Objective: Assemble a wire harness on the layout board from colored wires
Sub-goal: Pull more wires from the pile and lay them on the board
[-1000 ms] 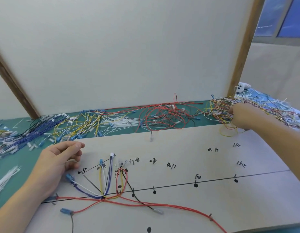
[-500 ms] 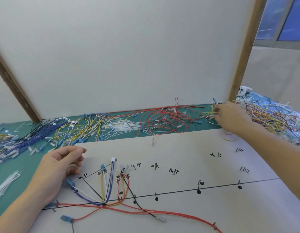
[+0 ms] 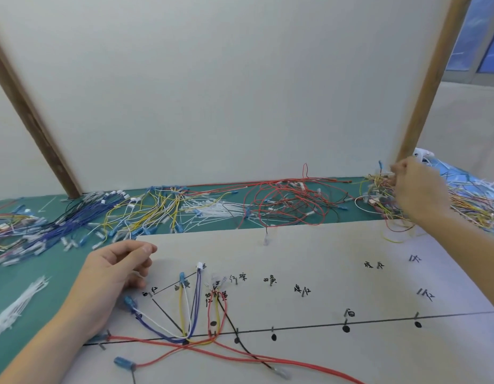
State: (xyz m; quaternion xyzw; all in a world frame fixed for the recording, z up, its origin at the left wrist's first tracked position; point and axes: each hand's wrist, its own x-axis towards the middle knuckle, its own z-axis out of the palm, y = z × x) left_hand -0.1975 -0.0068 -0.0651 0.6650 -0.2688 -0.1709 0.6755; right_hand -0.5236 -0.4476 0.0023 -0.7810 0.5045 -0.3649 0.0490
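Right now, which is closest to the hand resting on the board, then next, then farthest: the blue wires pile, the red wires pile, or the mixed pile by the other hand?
From the left hand, in the head view:
1. Blue wires pile, just behind it on the green mat.
2. Red wires pile, at the middle back.
3. Mixed pile, far right, where the right hand reaches.

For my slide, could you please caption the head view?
Left hand rests by routed wires on the layout board; right hand reaches into the mixed wire pile.
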